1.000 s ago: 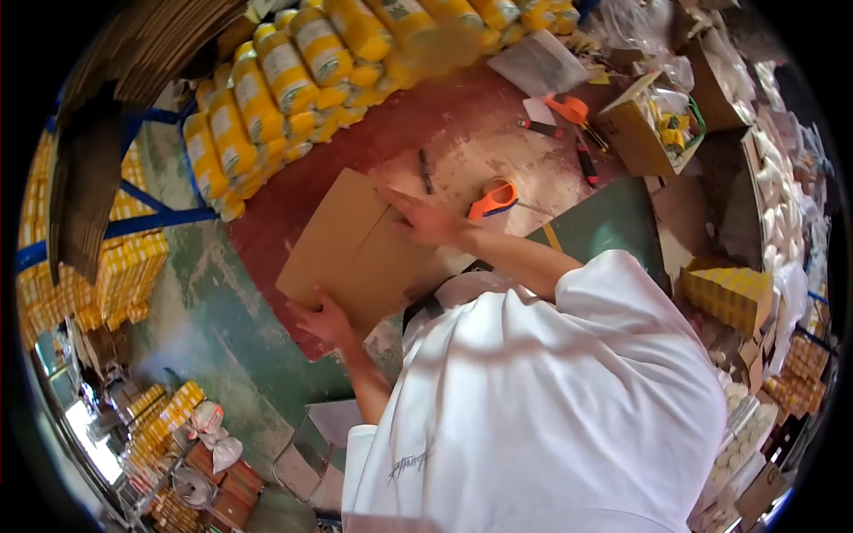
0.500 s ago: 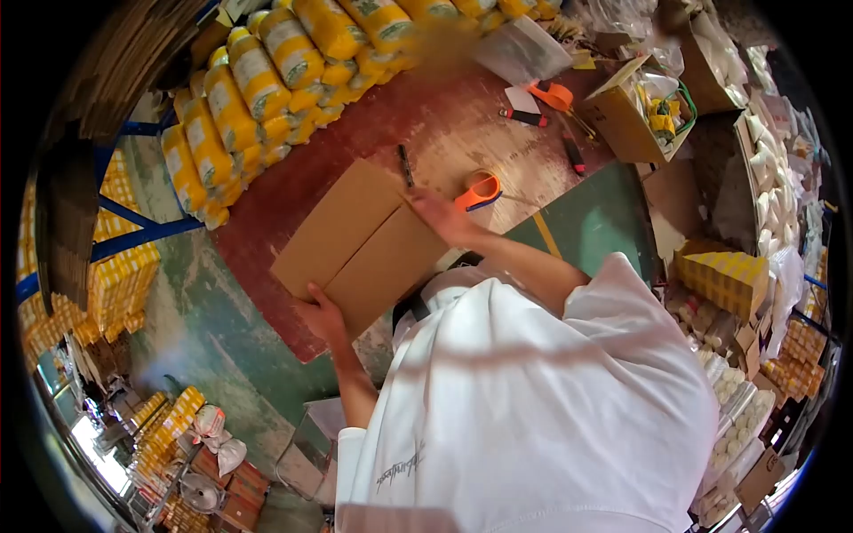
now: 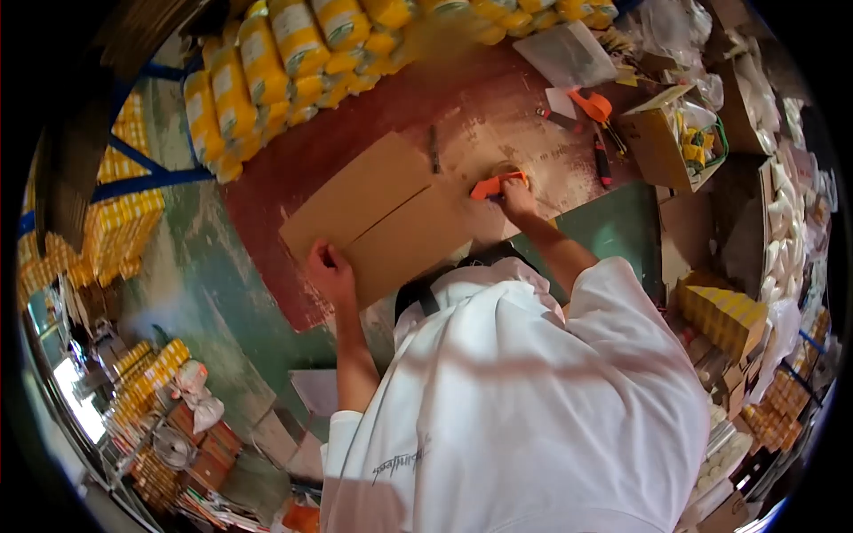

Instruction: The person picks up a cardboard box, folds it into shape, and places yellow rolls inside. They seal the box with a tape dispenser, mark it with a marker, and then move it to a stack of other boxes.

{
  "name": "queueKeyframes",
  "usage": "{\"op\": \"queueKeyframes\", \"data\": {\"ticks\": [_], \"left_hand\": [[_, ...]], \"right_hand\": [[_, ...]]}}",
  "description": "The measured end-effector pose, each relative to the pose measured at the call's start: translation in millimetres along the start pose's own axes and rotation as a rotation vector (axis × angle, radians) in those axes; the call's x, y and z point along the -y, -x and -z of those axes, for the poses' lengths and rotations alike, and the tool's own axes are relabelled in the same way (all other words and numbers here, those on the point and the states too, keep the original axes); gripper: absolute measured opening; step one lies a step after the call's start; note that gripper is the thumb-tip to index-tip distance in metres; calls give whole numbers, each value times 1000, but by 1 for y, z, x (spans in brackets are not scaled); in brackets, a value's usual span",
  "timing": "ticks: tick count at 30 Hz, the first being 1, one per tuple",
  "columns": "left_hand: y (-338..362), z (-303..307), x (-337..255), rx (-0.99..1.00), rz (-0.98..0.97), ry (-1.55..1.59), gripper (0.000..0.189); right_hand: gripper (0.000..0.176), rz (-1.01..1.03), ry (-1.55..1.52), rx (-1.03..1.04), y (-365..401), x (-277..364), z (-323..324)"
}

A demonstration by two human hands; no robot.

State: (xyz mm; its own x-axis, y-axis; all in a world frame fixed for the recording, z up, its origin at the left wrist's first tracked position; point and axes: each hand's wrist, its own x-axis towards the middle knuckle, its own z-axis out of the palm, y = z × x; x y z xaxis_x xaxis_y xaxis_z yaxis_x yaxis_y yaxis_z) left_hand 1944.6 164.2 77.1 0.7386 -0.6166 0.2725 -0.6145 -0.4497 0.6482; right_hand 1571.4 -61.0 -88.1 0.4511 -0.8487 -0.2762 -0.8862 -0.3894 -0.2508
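Note:
A closed cardboard box (image 3: 378,209) lies on the worn red tabletop, with a seam running along its upper face. My left hand (image 3: 330,274) is over the box's left end, its fingers curled together; whatever they may hold is hidden. To the right of the box, my right hand (image 3: 517,197) grips an orange tape dispenser (image 3: 487,187), partly covering it. A black pen-like item (image 3: 434,149) lies by the box's far right corner.
Yellow-wrapped packs (image 3: 267,67) are stacked along the far side. At the right are a red-and-black cutter (image 3: 602,162), another orange tape dispenser (image 3: 593,105), a clear plastic bag (image 3: 565,53) and an open carton (image 3: 653,133) holding mixed items.
My right hand has left the box's right edge and taken hold of the tape dispenser. My left hand's fingers have curled in over the box's left end. The camera view has shifted.

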Motion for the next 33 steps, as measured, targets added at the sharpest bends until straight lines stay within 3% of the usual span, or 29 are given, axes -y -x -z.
{"op": "queueKeyframes", "data": {"ticks": [2,5,8,10,11,14,15,19,25,28,33], "left_hand": [[-5,0,-2,-23,-11,80,24],[-3,-7,30,-37,-4,191,26],[-11,8,2,31,147,182,26],[-14,13,-10,-15,162,360,24],[-16,16,-10,-40,164,448,22],[-12,10,17,86,87,394,22],[-12,9,22,122,101,434,24],[-11,14,27,242,93,537,31],[-25,60,-4,382,225,918,28],[-21,63,2,377,249,1070,28],[-5,53,18,389,264,1034,28]], "right_hand": [[33,162,-270,-245,12,-7,23],[30,274,-489,-72,21,8,106],[30,364,-680,53,38,51,181],[30,460,-794,163,40,89,215],[32,602,-524,168,36,113,239],[41,952,-299,197,21,182,263],[42,1121,-168,11,21,203,259],[40,1356,-31,-45,18,271,258],[39,1420,-6,-52,12,299,221],[37,1246,61,212,12,308,218],[43,1002,-33,170,12,319,205]]}}
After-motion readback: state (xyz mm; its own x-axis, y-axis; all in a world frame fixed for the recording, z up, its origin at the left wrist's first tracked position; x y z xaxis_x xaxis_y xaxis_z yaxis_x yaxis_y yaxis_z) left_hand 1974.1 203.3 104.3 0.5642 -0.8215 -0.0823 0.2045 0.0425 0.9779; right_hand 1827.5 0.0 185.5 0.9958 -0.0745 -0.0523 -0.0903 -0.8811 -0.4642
